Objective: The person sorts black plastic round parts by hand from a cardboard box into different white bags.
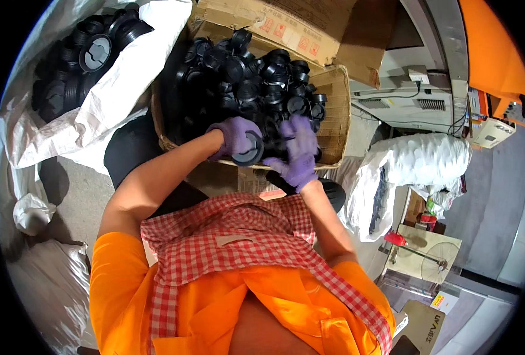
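Observation:
In purple gloves, both my hands are at the near edge of a cardboard box (335, 118) heaped with black round plastic lids (247, 92). My left hand (234, 135) is closed on one black lid (250, 150), its round face turned up. Close beside it on the right, my right hand (299, 151) has its thumb and fingers spread, slightly smeared by motion. Its fingertips reach over the lids, and I see nothing held in it.
At the upper left, a white woven sack (117, 89) gapes around more black lids (95, 53). Another filled white sack (422, 160) stands at the right, near a fan (442, 260). The box's raised flap (286, 29) is at the far side.

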The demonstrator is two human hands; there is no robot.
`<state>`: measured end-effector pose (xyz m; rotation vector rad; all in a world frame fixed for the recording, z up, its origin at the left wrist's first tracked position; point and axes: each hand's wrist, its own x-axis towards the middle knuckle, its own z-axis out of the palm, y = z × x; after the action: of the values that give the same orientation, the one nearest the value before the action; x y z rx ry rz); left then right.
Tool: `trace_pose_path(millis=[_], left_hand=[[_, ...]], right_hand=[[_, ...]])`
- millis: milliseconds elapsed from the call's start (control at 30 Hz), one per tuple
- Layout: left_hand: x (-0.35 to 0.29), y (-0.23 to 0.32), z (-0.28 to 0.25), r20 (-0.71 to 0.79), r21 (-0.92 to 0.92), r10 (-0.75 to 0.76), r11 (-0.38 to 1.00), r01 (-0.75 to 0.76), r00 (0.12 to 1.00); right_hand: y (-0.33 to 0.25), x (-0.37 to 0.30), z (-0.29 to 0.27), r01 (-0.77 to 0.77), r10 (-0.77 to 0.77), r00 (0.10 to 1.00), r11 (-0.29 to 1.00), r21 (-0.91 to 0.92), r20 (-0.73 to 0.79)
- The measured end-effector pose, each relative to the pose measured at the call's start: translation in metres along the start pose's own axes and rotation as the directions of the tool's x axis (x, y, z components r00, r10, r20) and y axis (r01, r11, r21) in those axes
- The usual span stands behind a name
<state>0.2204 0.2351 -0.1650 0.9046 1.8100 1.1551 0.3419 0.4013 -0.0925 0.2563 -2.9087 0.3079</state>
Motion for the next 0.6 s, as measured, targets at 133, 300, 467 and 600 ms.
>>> trace_pose_path(millis=[133, 300, 467, 600], left_hand=[[-0.006, -0.003, 0.014, 0.008, 0.115, 0.070, 0.991, -0.070, 0.998], [-0.016, 0.011, 0.023, -0.128, 0.286, -0.042, 0.955, 0.077, 0.991], [-0.028, 0.019, 0.004, 0.003, -0.132, 0.375, 0.919, -0.371, 0.927], [-0.012, -0.001, 0.002, -0.080, -0.985, 0.342, 0.118, -0.127, 0.936]], right_hand=[[0.013, -0.001, 0.015, 0.183, -0.228, 0.956, 0.956, 0.230, 0.186], [-0.019, -0.011, 0.033, -0.188, 0.214, 0.891, 0.977, -0.104, 0.401], [-0.009, 0.011, -0.021, -0.838, -0.098, 0.511, 0.162, 0.520, 0.854], [-0.005, 0.014, 0.010, -0.313, 0.167, 0.894, -0.434, 0.845, 0.417]])
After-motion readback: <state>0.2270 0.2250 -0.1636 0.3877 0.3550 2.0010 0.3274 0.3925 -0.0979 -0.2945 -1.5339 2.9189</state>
